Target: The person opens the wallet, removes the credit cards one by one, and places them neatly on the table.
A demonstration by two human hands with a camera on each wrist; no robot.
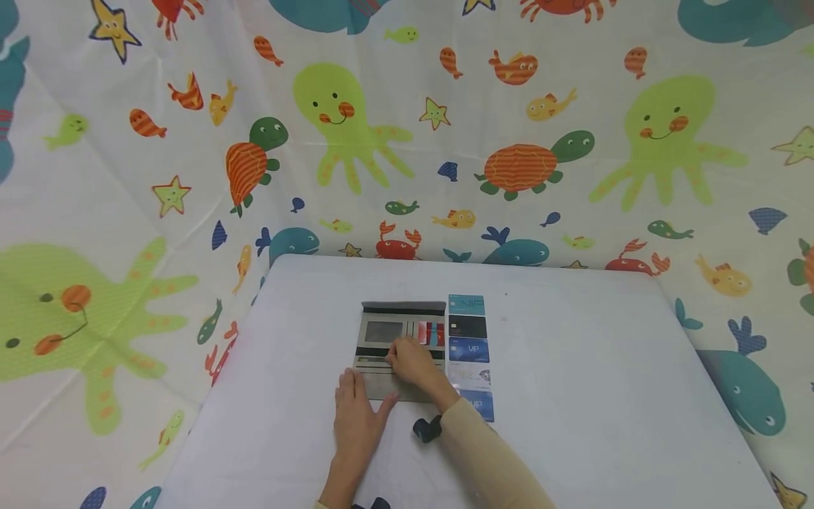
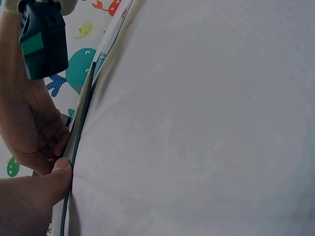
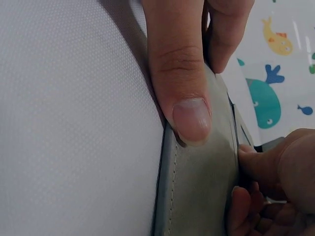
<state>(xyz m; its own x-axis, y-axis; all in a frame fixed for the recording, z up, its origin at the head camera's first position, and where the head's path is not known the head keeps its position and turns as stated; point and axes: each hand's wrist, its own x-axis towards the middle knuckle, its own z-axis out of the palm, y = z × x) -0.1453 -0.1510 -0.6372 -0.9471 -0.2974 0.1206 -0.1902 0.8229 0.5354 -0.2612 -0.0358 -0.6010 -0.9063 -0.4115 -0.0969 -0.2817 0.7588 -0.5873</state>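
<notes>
A grey wallet (image 1: 375, 385) lies unfolded on the white table, with a clear window and card slots on its inside. My left hand (image 1: 357, 413) rests at its lower left, fingers straight along the side and thumb on the near edge; the right wrist view shows that thumb (image 3: 189, 113) pressing the stitched border. My right hand (image 1: 413, 364) is over the middle of the wallet, fingers curled, thumb and fingertips pinching at a card (image 1: 365, 359) in a slot. Most of this card is hidden. Red and blue cards (image 1: 432, 334) sit in the upper right part.
Several cards lie in a column along the wallet's right side, among them a teal card (image 1: 466, 305), a black card (image 1: 467, 326) and a white card (image 1: 469, 375). My right forearm overlaps the lowest blue card (image 1: 483, 406). A sea-animal cloth (image 1: 445, 92) hangs behind the table (image 1: 572, 389).
</notes>
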